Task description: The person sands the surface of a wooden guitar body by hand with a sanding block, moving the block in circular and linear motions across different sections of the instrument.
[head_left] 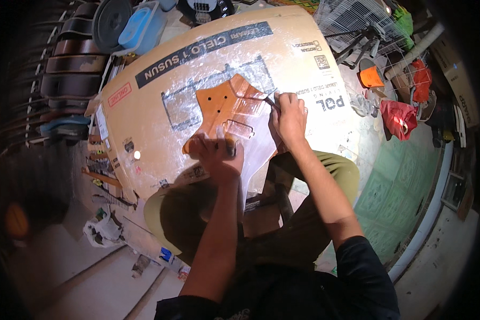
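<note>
Work surface: a large flattened cardboard sheet (144,128) covers the table and reaches from 9 o'clock to 2 o'clock of the view; a grey sprayed outline on it surrounds the workpiece.
Workpiece: an orange-brown wooden guitar body (221,104) lies flat at the centre of the cardboard, just above the middle of the picture, with small drilled holes and a rectangular cavity showing.
Coating: a glossy, whitish film (250,114) covers the body's right half, at 3 o'clock of it; the left half reads as plain bare orange. Judged from this, the surface is about half treated, the left part remaining.
Left hand (218,152): palm down, fingers spread and pressed on the body's lower edge at 6 o'clock, steadying it; nothing is gripped.
Right hand (289,114): closed round a thin dark tool (271,101), whose tip touches the body's right edge at 3 o'clock; the kind of tool is too small to tell.
Surroundings: a blue plastic container (138,24) at 11 o'clock, red cloth (397,117) at 3 o'clock, green patterned floor (394,181) at 4 o'clock.
</note>
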The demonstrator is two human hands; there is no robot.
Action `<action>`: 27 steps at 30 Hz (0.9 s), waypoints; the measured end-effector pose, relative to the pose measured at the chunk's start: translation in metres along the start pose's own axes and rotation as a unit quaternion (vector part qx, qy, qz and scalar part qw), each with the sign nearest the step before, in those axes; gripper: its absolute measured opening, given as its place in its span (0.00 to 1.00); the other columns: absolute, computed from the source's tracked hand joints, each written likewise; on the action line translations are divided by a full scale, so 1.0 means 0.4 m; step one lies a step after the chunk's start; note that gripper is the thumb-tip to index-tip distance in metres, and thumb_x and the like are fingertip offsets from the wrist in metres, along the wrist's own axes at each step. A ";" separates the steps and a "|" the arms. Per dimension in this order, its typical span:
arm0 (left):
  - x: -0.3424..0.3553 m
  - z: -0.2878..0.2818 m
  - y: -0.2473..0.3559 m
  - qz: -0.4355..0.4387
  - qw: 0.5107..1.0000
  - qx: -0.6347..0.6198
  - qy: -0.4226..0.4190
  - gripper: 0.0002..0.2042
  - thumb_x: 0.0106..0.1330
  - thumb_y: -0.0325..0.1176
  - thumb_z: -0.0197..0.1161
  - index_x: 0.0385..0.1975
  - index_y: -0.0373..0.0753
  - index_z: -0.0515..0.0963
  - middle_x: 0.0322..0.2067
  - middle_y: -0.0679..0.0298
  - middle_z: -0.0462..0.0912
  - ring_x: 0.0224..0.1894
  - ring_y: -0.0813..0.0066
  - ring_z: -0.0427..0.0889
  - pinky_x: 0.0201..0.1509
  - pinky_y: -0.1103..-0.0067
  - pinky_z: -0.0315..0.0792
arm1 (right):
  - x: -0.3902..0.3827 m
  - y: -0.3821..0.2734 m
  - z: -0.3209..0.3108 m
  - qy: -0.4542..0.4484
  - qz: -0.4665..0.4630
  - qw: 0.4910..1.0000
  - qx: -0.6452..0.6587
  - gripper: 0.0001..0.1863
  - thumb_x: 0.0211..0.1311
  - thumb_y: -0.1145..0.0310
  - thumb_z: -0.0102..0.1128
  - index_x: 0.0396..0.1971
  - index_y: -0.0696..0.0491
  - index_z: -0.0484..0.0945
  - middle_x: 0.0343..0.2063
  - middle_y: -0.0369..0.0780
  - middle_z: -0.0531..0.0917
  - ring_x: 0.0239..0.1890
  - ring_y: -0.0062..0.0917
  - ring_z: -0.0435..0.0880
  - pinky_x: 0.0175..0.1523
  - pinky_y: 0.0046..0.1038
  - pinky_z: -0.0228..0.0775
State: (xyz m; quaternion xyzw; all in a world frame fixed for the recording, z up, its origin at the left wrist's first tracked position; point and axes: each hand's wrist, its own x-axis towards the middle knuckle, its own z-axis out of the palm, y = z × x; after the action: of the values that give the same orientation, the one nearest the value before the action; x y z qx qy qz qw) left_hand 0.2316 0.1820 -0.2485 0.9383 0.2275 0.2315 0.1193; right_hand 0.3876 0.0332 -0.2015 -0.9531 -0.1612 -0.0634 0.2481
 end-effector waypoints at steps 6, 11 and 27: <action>-0.001 -0.019 0.020 -0.109 0.967 0.137 -0.186 0.37 0.61 0.59 0.62 0.71 0.53 0.70 0.75 0.48 0.58 0.77 0.41 0.53 0.75 0.46 0.53 | -0.116 -0.040 0.031 -0.061 -0.111 0.992 -0.014 0.17 0.59 0.70 0.63 0.49 0.49 0.80 0.43 0.47 0.80 0.41 0.44 0.78 0.63 0.51 0.65; -0.007 0.000 0.014 -0.165 0.971 -0.027 -0.173 0.37 0.61 0.58 0.63 0.72 0.56 0.69 0.77 0.50 0.54 0.79 0.43 0.51 0.74 0.45 0.52 | 0.006 -0.022 0.008 -0.007 0.016 0.999 -0.038 0.17 0.61 0.71 0.62 0.50 0.53 0.78 0.46 0.48 0.79 0.46 0.48 0.76 0.52 0.49 0.69; 0.006 -0.026 0.006 -0.140 0.973 0.021 -0.183 0.37 0.64 0.60 0.58 0.74 0.56 0.66 0.78 0.50 0.51 0.80 0.46 0.45 0.74 0.43 0.48 | -0.042 0.052 0.019 -0.137 -0.091 0.984 -0.066 0.18 0.58 0.74 0.61 0.49 0.54 0.75 0.46 0.49 0.78 0.47 0.50 0.76 0.51 0.49 0.69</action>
State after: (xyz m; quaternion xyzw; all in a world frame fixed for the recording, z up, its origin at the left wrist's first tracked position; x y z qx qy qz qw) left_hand 0.2292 0.1826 -0.2377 0.9258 0.3361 0.0317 0.1702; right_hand 0.3794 0.0152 -0.2210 -0.9484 -0.2749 0.0347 0.1539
